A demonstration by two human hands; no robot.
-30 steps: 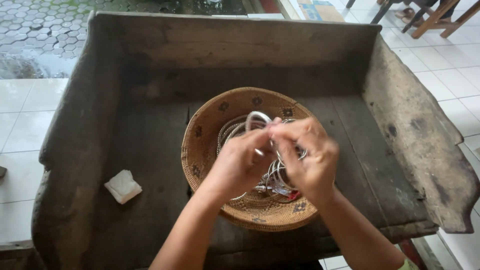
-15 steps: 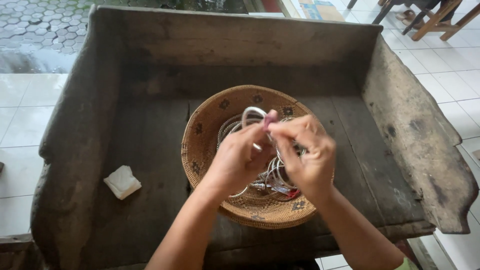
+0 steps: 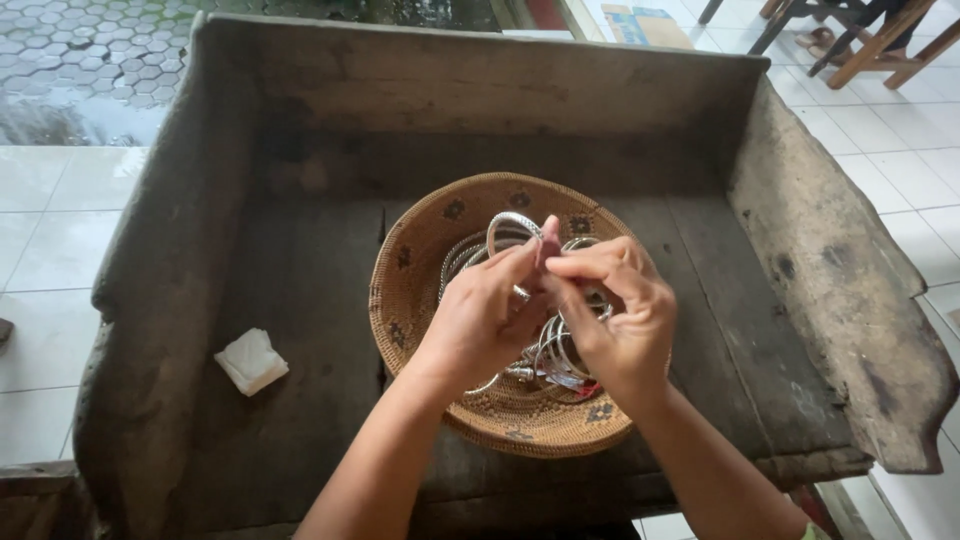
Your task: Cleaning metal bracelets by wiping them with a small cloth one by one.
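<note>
A round woven basket [image 3: 415,275] with dark dots on its rim sits on a dark wooden bench. Several silver bangles [image 3: 555,350] lie piled inside it. Above the basket my left hand [image 3: 480,320] pinches a silver bangle [image 3: 508,222] that stands upright between thumb and forefinger. My right hand [image 3: 615,315] meets it fingertip to fingertip and grips the same bangle from the right. The lower half of that bangle is hidden behind my fingers.
The wooden bench [image 3: 300,330] has a high back and raised side boards left and right. A folded white cloth [image 3: 250,360] lies on its left part. White floor tiles [image 3: 45,260] surround it, and wooden chair legs [image 3: 850,40] stand at the top right.
Both hands have shifted slightly up and closed tighter together on the bangle. The basket and cloth have not moved.
</note>
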